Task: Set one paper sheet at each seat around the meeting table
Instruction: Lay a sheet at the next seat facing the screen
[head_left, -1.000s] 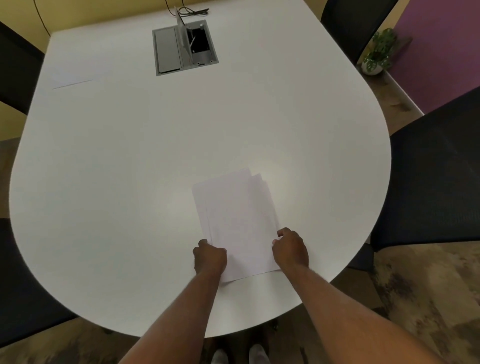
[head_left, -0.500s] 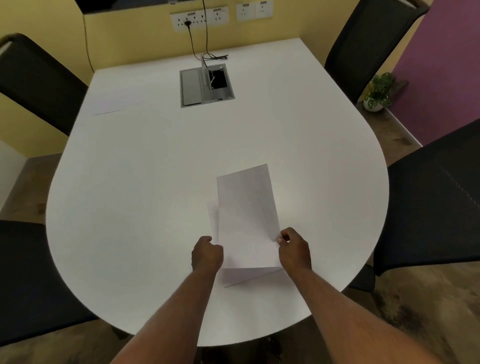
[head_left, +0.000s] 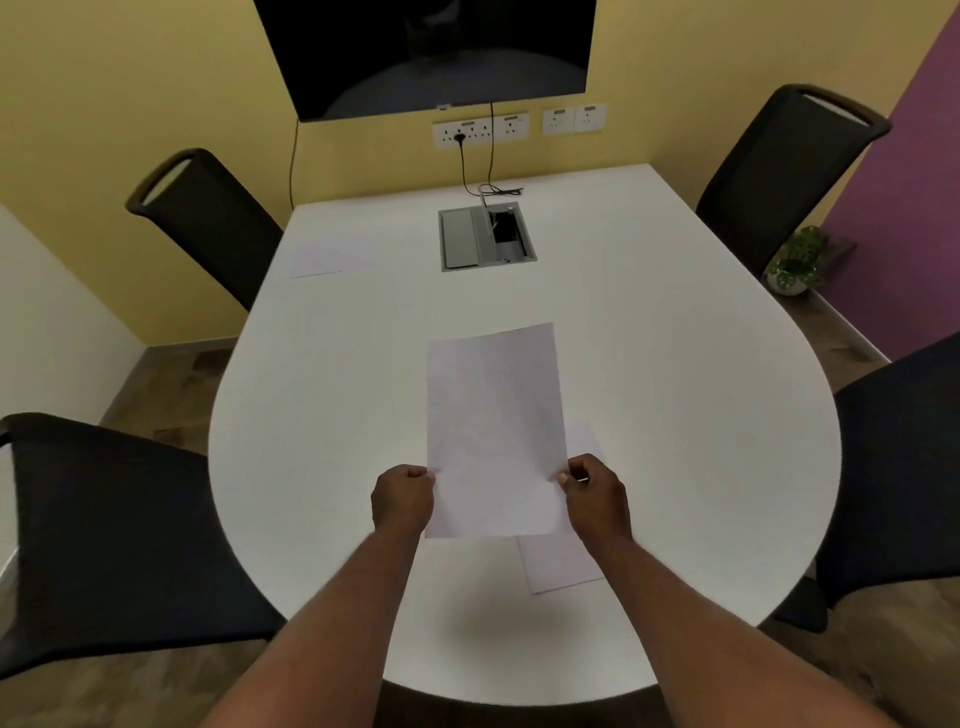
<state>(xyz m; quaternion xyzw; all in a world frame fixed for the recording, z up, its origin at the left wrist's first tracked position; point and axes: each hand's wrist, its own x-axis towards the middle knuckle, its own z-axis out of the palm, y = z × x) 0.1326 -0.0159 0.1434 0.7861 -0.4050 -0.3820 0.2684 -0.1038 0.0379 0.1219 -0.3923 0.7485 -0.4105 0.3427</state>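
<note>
A white paper sheet (head_left: 493, 426) is lifted above the white meeting table (head_left: 675, 415). My left hand (head_left: 402, 499) pinches its left edge and my right hand (head_left: 597, 493) pinches its right edge. Under it, the remaining paper (head_left: 563, 566) lies flat near the table's front edge, partly hidden by the raised sheet and my right hand. Another sheet (head_left: 332, 257) lies at the far left seat, in front of the far left black chair (head_left: 208, 223).
Black chairs stand at the near left (head_left: 119, 535), far right (head_left: 784, 171) and near right (head_left: 904, 467). A metal cable box (head_left: 485, 239) with cords sits in the table's far middle. A dark screen (head_left: 436, 52) hangs on the yellow wall. A small potted plant (head_left: 795, 265) stands on the floor at right.
Both hands have lifted one sheet off the stack, which stays on the table. The view has tilted up, showing the wall, screen and far chairs.
</note>
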